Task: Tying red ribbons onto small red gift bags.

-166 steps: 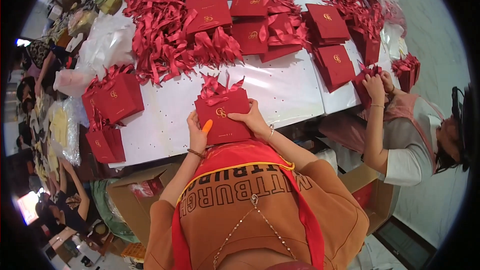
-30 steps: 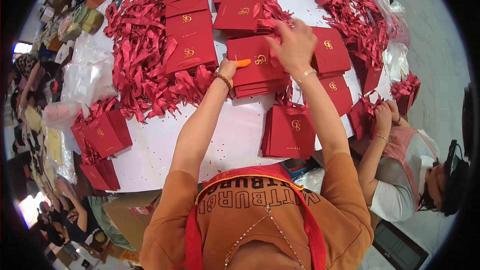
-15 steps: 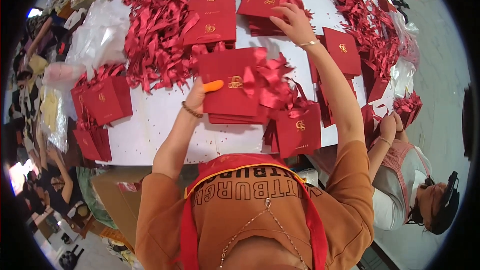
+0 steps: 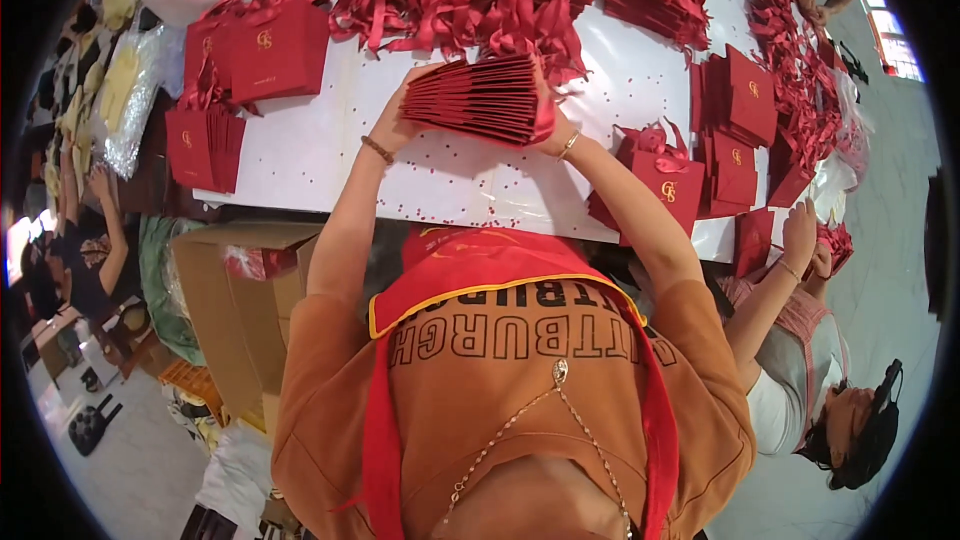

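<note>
A thick stack of red paper gift bags [image 4: 472, 100] is held between my two hands above the white table, its layered edges turned toward me. My left hand [image 4: 403, 108] grips the left end, and a beaded bracelet circles that wrist. At the right end my right hand [image 4: 556, 130] is closed on the same stack, its fingers partly hidden behind the bags. Red ribbons [image 4: 530, 25] lie just beyond the stack.
Standing red bags [image 4: 275, 52] are at the left, with more bags [image 4: 665, 185] at the right. Small red dots scatter over the white table [image 4: 440, 185]. An open cardboard box [image 4: 225, 285] stands below its front edge. Another person's hand [image 4: 800, 230] works at the right.
My right hand has come back from the far pile and now grips the stack with my left. The stack has tilted from face-up to edge-on. The view has shifted.
</note>
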Demonstrator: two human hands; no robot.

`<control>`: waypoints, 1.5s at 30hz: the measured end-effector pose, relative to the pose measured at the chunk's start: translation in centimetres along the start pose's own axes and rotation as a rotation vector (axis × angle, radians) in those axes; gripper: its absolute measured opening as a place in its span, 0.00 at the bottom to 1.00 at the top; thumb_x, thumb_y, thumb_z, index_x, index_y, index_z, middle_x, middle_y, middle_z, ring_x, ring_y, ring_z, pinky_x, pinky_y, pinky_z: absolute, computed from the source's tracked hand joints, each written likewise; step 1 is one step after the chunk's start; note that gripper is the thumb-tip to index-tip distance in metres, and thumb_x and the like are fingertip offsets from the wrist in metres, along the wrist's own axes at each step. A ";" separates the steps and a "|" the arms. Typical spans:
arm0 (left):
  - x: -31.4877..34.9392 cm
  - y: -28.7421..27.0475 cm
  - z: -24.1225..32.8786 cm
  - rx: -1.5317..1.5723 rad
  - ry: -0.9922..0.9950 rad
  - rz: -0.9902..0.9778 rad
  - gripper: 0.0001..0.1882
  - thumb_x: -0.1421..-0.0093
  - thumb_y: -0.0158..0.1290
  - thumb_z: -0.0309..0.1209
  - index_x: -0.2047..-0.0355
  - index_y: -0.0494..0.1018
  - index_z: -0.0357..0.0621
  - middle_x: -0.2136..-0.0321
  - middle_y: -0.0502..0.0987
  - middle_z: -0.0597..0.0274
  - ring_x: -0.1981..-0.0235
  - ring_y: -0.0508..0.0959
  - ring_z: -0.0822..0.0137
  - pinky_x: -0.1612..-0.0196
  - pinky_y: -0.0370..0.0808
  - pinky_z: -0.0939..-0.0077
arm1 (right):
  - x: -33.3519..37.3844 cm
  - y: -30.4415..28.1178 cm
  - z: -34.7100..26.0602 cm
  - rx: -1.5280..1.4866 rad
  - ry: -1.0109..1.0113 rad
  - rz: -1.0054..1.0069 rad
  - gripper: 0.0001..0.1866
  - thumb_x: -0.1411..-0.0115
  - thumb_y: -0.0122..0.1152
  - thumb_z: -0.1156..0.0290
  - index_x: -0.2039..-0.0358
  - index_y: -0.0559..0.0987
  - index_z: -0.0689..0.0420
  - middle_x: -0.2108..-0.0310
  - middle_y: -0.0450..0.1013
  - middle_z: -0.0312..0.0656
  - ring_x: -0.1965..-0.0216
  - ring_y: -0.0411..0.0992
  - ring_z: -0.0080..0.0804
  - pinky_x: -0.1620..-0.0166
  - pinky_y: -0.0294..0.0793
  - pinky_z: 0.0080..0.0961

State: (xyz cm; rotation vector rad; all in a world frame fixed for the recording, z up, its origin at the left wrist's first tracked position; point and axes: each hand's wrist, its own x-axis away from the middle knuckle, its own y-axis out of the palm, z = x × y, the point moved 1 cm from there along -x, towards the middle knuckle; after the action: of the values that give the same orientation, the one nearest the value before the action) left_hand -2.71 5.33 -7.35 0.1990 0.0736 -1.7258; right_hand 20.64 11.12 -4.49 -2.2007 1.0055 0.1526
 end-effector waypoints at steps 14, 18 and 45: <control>-0.4 -0.9 -0.4 0.715 -0.422 0.138 0.21 0.39 0.40 0.41 0.49 0.61 0.45 0.54 0.69 0.57 0.52 0.70 0.59 0.55 0.71 0.49 | -3.6 -6.1 -9.6 -0.163 0.307 0.129 0.59 0.66 0.72 0.62 0.38 0.43 0.55 0.37 0.42 0.46 0.36 0.40 0.37 0.38 0.40 0.27; -0.6 0.3 0.0 -0.168 0.073 0.007 0.30 0.46 0.48 0.51 0.48 0.60 0.48 0.55 0.70 0.61 0.53 0.70 0.64 0.54 0.71 0.57 | -2.2 -3.3 -4.4 -0.532 0.547 -0.081 0.50 0.57 0.66 0.65 0.38 0.44 0.55 0.42 0.52 0.47 0.43 0.55 0.33 0.43 0.53 0.26; -3.2 4.8 11.6 -1.175 0.105 -0.380 0.44 0.62 0.63 0.38 0.45 0.56 0.44 0.60 0.68 0.53 0.58 0.69 0.57 0.55 0.65 0.65 | -0.5 0.0 -1.4 0.061 0.221 0.148 0.28 0.61 0.67 0.66 0.59 0.66 0.58 0.64 0.68 0.49 0.61 0.66 0.48 0.58 0.65 0.34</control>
State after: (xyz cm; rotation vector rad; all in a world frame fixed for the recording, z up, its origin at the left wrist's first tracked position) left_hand 1.45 5.81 4.94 -0.6283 1.2219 -1.7658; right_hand 20.04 10.52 -3.30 -2.1204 1.2781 -0.0549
